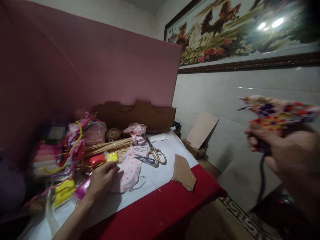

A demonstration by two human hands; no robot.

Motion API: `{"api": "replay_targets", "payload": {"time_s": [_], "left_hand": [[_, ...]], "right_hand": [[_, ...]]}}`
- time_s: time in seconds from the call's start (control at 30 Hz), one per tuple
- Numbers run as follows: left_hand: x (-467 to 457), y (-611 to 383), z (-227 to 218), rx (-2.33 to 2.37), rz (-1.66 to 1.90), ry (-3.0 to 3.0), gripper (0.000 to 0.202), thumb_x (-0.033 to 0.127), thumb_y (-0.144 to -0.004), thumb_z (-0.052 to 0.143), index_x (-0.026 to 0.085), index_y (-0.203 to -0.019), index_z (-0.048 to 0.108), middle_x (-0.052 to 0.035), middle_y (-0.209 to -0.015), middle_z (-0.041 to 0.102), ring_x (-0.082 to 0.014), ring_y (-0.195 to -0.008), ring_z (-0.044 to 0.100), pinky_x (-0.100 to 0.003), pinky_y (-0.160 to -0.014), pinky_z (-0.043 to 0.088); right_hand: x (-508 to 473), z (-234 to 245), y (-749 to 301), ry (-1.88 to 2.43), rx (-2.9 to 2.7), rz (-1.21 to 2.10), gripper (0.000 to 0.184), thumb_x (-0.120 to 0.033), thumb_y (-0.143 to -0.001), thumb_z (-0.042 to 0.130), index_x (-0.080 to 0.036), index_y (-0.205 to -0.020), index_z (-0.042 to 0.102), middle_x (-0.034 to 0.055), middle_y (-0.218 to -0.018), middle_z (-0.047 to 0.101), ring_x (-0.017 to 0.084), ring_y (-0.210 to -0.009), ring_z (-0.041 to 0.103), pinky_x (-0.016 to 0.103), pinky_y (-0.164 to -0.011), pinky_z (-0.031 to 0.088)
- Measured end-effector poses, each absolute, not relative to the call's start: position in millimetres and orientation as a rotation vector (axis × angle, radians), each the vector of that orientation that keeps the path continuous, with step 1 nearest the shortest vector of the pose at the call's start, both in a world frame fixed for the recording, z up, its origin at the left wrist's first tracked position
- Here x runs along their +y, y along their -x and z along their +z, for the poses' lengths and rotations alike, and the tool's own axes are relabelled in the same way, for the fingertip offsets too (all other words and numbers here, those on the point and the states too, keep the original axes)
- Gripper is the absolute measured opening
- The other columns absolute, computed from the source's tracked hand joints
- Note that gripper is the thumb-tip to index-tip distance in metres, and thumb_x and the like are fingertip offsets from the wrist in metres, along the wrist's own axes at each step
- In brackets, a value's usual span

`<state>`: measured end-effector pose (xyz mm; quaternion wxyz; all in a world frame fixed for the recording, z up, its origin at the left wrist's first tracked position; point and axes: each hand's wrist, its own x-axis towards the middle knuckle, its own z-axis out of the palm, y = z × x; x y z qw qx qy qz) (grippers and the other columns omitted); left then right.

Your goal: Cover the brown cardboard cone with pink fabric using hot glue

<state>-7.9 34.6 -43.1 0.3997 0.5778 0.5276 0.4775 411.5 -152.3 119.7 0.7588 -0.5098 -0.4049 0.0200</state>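
My right hand, smeared by motion, is wrapped round the handle of a glue gun with a colourful flower pattern. Its thin tip points left, and a dark cord hangs below the grip. Over the table, my left hand has its fingers curled together at the left edge of a pink polka-dot cloth, seemingly pinching it. A yellow packet and a red packet lie just beyond those fingers. To the right of the cloth are blue thread snips and gold-handled scissors.
Bundled thin sticks, a twine ball and pipe cleaners crowd the table's back left. A cardboard scrap lies near the right edge, partly on red cloth. A pink panel stands behind; cardboard leans against the wall.
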Motion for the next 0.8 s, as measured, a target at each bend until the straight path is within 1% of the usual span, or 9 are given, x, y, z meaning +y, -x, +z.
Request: {"api": "replay_targets", "payload": {"time_s": [0.03, 0.13, 0.2, 0.33, 0.4, 0.5, 0.63, 0.73, 0.8], "left_hand": [[34, 8, -43, 1.338, 1.207, -1.477, 0.035, 0.039, -0.063, 0.067, 0.017, -0.090, 0.070, -0.0064, -0.080, 0.074, -0.0225, -0.075, 0.069, -0.029, -0.063, 0.054], [33, 7, -41, 1.330, 1.210, -1.495, 0.037, 0.041, -0.064, 0.066, 0.016, -0.092, 0.070, -0.0072, -0.080, 0.073, -0.0232, -0.075, 0.069, -0.030, -0.063, 0.054], [32, 7, -40, 1.310, 1.221, -1.495, 0.038, 0.041, -0.065, 0.065, 0.016, -0.093, 0.069, -0.0075, -0.081, 0.073, -0.0237, -0.076, 0.069, -0.030, -0.063, 0.054], [30, 5, -36, 1.319, 1.235, -1.538, 0.038, 0.041, -0.064, 0.065, 0.015, -0.092, 0.069, -0.0078, -0.081, 0.073, -0.0238, -0.074, 0.069, -0.030, -0.061, 0.054], [28, 3, -35, 1.330, 1.230, -1.586, 0.037, 0.040, -0.064, 0.065, 0.016, -0.091, 0.070, -0.0075, -0.079, 0.073, -0.0231, -0.072, 0.068, -0.029, -0.060, 0.053], [26, 0, -36, 1.326, 1.213, -1.658, 0.035, 0.039, -0.067, 0.063, 0.017, -0.092, 0.070, -0.0068, -0.077, 0.073, -0.0224, -0.070, 0.068, -0.028, -0.058, 0.051], [24, -1, -38, 1.323, 1.189, -1.675, 0.032, 0.036, -0.067, 0.063, 0.018, -0.093, 0.070, -0.0061, -0.075, 0.073, -0.0234, -0.072, 0.069, -0.028, -0.058, 0.051], [25, 1, -41, 1.343, 1.210, -1.720, 0.029, 0.032, -0.068, 0.062, 0.019, -0.093, 0.070, -0.0052, -0.071, 0.073, -0.0228, -0.069, 0.069, -0.028, -0.058, 0.051], [26, 3, -41, 1.373, 1.224, -1.777, 0.028, 0.029, -0.070, 0.061, 0.019, -0.094, 0.070, -0.0053, -0.072, 0.073, -0.0223, -0.068, 0.069, -0.028, -0.058, 0.051]], "right_hand": [[-134, 125, -385, 1.100, -0.931, 0.168, 0.016, -0.023, -0.063, 0.079, -0.020, -0.071, 0.065, 0.0045, -0.064, 0.061, 0.009, -0.040, 0.049, 0.024, -0.031, 0.034], [-100, 128, -322, 0.970, -1.012, 0.487, 0.020, -0.027, -0.062, 0.078, -0.018, -0.070, 0.062, 0.0012, -0.059, 0.058, 0.007, -0.035, 0.044, 0.019, -0.027, 0.030], [-88, 119, -298, 0.910, -1.022, 0.645, 0.024, -0.028, -0.063, 0.077, -0.017, -0.075, 0.059, -0.0012, -0.060, 0.057, 0.005, -0.036, 0.042, 0.018, -0.029, 0.033], [-57, 82, -274, 0.844, -1.026, 0.966, 0.030, -0.032, -0.063, 0.076, -0.016, -0.072, 0.053, -0.0026, -0.060, 0.055, 0.004, -0.038, 0.040, 0.015, -0.030, 0.031], [-36, 59, -265, 0.791, -1.003, 1.185, 0.032, -0.034, -0.065, 0.076, -0.017, -0.076, 0.052, -0.0033, -0.062, 0.055, 0.003, -0.040, 0.038, 0.014, -0.031, 0.031], [-6, 31, -250, 0.775, -0.974, 1.461, 0.034, -0.042, -0.069, 0.072, -0.017, -0.073, 0.049, -0.0027, -0.062, 0.055, 0.003, -0.039, 0.036, 0.014, -0.030, 0.029], [17, 17, -227, 0.732, -1.057, 1.610, 0.033, -0.044, -0.073, 0.068, -0.015, -0.078, 0.055, -0.0006, -0.061, 0.058, 0.003, -0.037, 0.034, 0.014, -0.030, 0.028], [24, 11, -212, 0.645, -1.145, 1.624, 0.034, -0.046, -0.075, 0.066, -0.015, -0.086, 0.057, -0.0015, -0.060, 0.059, 0.003, -0.036, 0.035, 0.014, -0.030, 0.030], [28, 3, -207, 0.631, -1.204, 1.595, 0.034, -0.047, -0.075, 0.065, -0.014, -0.082, 0.058, -0.0017, -0.058, 0.059, 0.004, -0.036, 0.036, 0.015, -0.030, 0.032]]}}
